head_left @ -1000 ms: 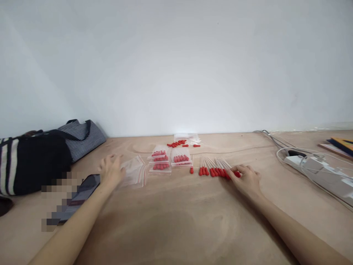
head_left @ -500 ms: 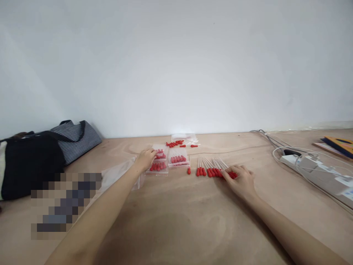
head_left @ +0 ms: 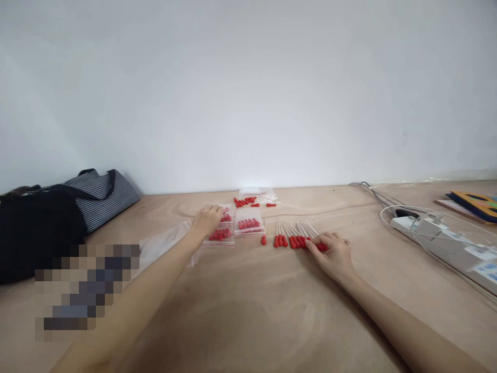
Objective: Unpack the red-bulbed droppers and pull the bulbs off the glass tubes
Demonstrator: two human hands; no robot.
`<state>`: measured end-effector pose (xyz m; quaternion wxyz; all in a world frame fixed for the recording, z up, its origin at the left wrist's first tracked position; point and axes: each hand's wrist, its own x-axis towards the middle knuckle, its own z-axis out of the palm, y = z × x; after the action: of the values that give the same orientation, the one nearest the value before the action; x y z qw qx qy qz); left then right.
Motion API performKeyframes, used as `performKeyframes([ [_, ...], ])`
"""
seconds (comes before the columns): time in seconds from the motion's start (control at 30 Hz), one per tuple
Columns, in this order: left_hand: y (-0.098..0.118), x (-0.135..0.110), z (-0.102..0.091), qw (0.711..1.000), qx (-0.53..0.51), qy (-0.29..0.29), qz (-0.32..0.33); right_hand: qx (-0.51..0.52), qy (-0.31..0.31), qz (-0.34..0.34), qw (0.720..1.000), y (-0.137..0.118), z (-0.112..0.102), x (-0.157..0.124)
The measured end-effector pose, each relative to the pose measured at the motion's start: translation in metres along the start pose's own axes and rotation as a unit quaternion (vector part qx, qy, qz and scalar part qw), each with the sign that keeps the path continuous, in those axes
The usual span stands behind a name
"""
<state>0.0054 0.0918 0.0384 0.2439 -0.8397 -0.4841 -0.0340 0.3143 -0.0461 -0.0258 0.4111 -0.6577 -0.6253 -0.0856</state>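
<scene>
In the head view, my left hand (head_left: 209, 221) is closed on the edge of a small clear zip bag (head_left: 227, 212) holding red-bulbed droppers. Under it and nearer to me lies another such bag (head_left: 220, 235). A third filled bag (head_left: 248, 223) lies just to the right. My right hand (head_left: 332, 249) rests on the table with thumb and fingers curled round the red bulbs at the right end of a row of droppers (head_left: 297, 242). Their thin pale stems fan away from me. Left of that row, one dropper (head_left: 264, 240) lies apart. My left fingertips are partly hidden.
Loose red bulbs (head_left: 244, 202) and an open bag of clear tubes (head_left: 266, 197) lie by the wall. An empty plastic bag (head_left: 163, 243) is under my left forearm. A black striped bag (head_left: 104, 199) stands left; a power strip (head_left: 446, 241) with cables lies right.
My left hand has moved slightly to the right with the edge of the bag. My right hand stays at the dropper row, its fingers shifted a little. The view has turned slightly.
</scene>
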Motion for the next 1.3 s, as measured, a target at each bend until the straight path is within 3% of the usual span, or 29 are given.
performKeyframes([
  [0.17, 0.038, -0.045, -0.042, 0.997, -0.036, -0.012, 0.064, 0.013, 0.003, -0.034, 0.999, -0.003, -0.001, -0.002],
  [0.23, 0.055, -0.063, -0.051, 0.99, -0.093, -0.047, 0.093, 0.022, 0.003, -0.052, 0.998, -0.007, -0.002, -0.004],
  [0.4, 0.087, -0.083, -0.06, 0.943, -0.302, -0.127, 0.054, 0.08, -0.038, -0.14, 0.986, -0.03, 0.0, -0.015],
  [0.5, 0.101, -0.081, -0.056, 0.882, -0.442, -0.159, -0.025, 0.135, -0.077, -0.217, 0.964, -0.048, 0.005, -0.025],
  [0.67, 0.116, -0.073, -0.047, 0.717, -0.638, -0.248, -0.133, 0.151, -0.099, -0.327, 0.928, -0.07, 0.017, -0.036],
  [0.77, 0.118, -0.069, -0.044, 0.661, -0.683, -0.262, -0.168, 0.152, -0.085, -0.354, 0.919, -0.075, 0.021, -0.035],
  [1.03, 0.117, -0.069, -0.042, 0.618, -0.715, -0.27, -0.182, 0.131, -0.048, -0.419, 0.897, -0.077, 0.023, -0.03],
  [1.3, 0.118, -0.068, -0.041, 0.627, -0.705, -0.273, -0.187, 0.091, -0.043, -0.446, 0.89, -0.076, 0.024, -0.028],
])
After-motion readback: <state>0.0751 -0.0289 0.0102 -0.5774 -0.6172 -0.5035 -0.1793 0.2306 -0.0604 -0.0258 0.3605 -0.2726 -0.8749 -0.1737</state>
